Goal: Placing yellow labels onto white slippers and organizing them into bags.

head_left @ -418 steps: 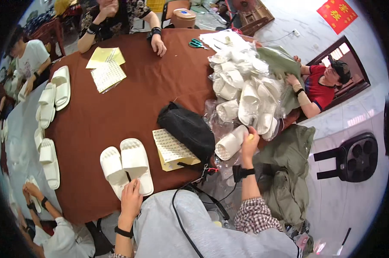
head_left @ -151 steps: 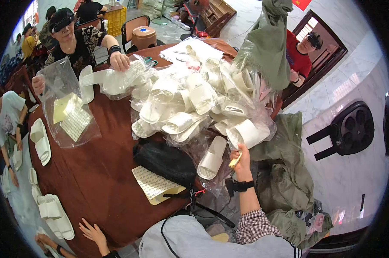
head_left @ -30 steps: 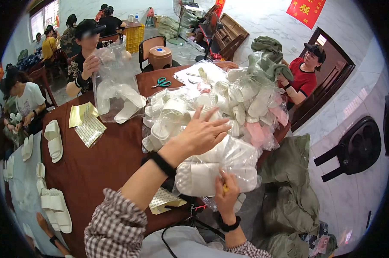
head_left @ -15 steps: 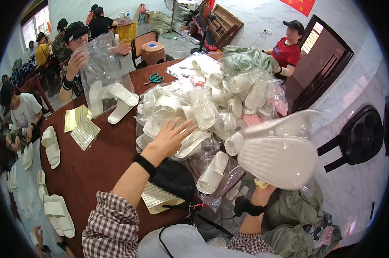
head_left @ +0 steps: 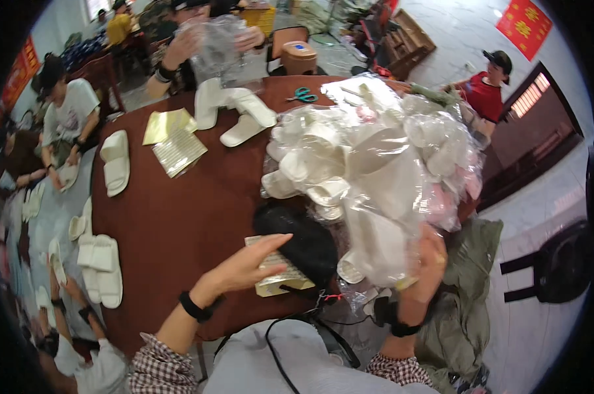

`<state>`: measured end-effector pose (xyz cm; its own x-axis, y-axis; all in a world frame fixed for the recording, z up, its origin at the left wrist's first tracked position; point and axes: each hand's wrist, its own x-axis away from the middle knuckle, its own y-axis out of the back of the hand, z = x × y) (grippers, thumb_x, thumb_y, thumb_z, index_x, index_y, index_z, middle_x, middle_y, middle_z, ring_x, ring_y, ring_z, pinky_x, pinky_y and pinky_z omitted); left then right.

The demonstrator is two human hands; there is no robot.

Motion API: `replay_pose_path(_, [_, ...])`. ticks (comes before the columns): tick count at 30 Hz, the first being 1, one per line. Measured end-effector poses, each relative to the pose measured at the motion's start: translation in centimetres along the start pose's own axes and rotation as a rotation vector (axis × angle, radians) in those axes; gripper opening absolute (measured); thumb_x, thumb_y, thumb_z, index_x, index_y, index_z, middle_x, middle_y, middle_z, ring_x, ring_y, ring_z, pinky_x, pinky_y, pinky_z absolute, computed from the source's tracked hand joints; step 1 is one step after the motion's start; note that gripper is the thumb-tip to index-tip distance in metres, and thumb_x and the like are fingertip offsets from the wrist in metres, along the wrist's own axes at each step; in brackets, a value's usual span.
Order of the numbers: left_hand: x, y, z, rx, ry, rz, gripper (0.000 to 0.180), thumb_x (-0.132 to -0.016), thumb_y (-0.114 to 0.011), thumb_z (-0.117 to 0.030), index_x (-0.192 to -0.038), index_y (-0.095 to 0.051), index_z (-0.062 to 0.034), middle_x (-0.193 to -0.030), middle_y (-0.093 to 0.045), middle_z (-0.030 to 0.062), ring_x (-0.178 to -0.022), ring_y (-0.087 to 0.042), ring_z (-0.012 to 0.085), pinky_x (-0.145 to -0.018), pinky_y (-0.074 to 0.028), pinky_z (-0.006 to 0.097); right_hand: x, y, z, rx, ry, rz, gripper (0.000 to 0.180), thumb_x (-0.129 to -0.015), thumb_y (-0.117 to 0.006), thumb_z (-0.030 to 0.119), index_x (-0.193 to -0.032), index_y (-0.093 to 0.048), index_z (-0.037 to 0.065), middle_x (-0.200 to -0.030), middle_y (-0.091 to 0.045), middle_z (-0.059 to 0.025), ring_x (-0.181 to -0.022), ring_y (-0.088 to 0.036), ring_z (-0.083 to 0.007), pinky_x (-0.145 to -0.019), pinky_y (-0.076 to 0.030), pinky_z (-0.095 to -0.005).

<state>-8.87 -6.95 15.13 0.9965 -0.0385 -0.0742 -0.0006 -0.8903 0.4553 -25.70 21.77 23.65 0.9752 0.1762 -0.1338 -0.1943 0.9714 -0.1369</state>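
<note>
My right hand (head_left: 431,259) grips a clear plastic bag of white slippers (head_left: 382,240), held upright at the near right edge of the table. Motion blurs the bag, and a small yellow piece shows beside my fingers. My left hand (head_left: 254,262) holds nothing, its fingers stretched out over a sheet of stickers (head_left: 280,284). Just beyond that hand lies a soft black item (head_left: 297,240), perhaps a cap or pouch, partly covering the sheet. Behind the held bag rises a pile of bagged white slippers (head_left: 320,148), with some pink ones among them.
Across the brown table (head_left: 192,230), a person handles a clear bag near loose white slippers (head_left: 244,128). Teal scissors (head_left: 302,96) and yellow sticker sheets (head_left: 179,152) lie at the far side. More slippers (head_left: 101,269) sit at the left edge. Grey-green sacks (head_left: 461,315) stand right.
The bag of slippers in my right hand has swung left and turned upright. My left hand has drawn back from the pile toward me. My view has shifted left.
</note>
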Motion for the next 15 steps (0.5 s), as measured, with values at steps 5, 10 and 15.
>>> replay_pose_path(5, [5.2,-5.6,-0.2,0.712,0.049,-0.290,0.113,-0.083,-0.081,-0.021,-0.159,0.003,-0.0082,-0.161,-0.018,0.0128,-0.147,-0.023,0.0240,-0.119,-0.024,0.041,7.8,-12.9,-5.3,-0.228,-0.354,0.190,0.033,-0.096,-0.058,0.007,-0.129,-0.060,0.003,-0.078,-0.045,0.0086,-0.058,-0.036,0.0014,-0.050,-0.030,-0.0144])
replay_pose_path(10, [7.9,-4.4,1.3,0.872,0.110,-0.938,0.101,-0.086,-0.075,-0.015,-0.158,-0.006,-0.0066,-0.158,-0.025,0.0137,-0.144,-0.030,0.0246,-0.117,-0.029,0.039,13.5,-17.3,-6.2,-0.488,-0.667,0.400,0.041,-0.098,-0.055,0.007,-0.138,-0.047,0.009,-0.085,-0.047,0.0049,-0.063,-0.041,-0.0028,-0.056,-0.036,-0.0182])
replay_pose_path(15, [8.2,3.9,0.6,0.293,0.179,-0.717,0.074,-0.085,-0.070,-0.012,-0.150,-0.035,-0.0036,-0.142,-0.050,0.0193,-0.124,-0.056,0.0249,-0.102,-0.046,0.037,13.6,-16.5,-6.2,-0.640,-0.885,0.674,0.027,-0.098,-0.054,0.004,-0.124,-0.046,0.012,-0.091,-0.049,0.0012,-0.064,-0.043,-0.0066,-0.059,-0.039,-0.0209])
